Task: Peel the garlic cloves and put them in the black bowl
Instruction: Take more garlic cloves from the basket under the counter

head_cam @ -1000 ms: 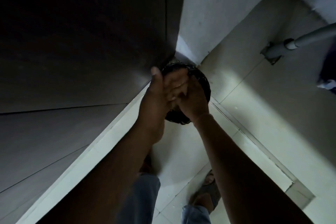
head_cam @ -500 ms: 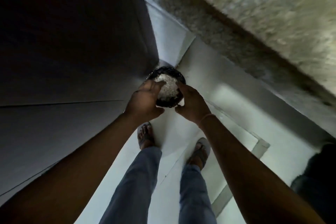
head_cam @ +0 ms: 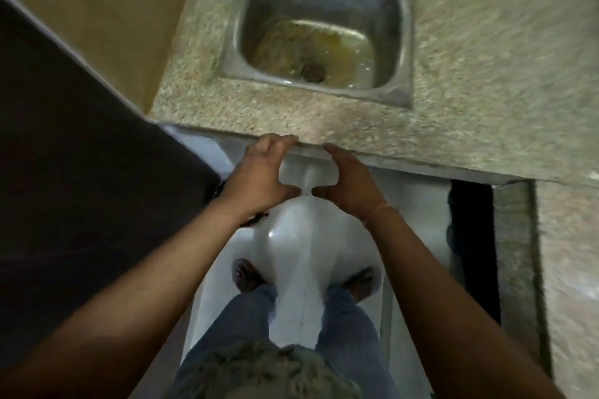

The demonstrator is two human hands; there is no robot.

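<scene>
Garlic cloves cannot be made out anywhere in this blurred view, and the black bowl cannot be placed for sure either: only a dark shiny sliver [head_cam: 220, 188] shows just behind the left wrist (too little of it to name). The left hand [head_cam: 259, 178] and the right hand [head_cam: 350, 185] hang side by side in front of the near edge of the table [head_cam: 259, 113]. Each one is bent into a loose curve with the thumb pointing at the other thumb. The two thumbs are close but apart. Each grip is spread apart and holds nothing. The fingertips reach up to the table edge, though whether they touch it I cannot tell. A thin thread [head_cam: 382, 207] circles the right wrist.

The table is speckled stone, and a steel sink [head_cam: 398, 42] is set into it, well beyond the hands, with brownish staining round its drain [head_cam: 313, 70]. A dark panel [head_cam: 81, 172] fills the left side. Below the hands lies a white floor [head_cam: 304, 236], where the person's feet [head_cam: 248, 278] stand in sandals under blue jeans [head_cam: 233, 334]. A dark gap [head_cam: 470, 236] opens beneath the table on the right.
</scene>
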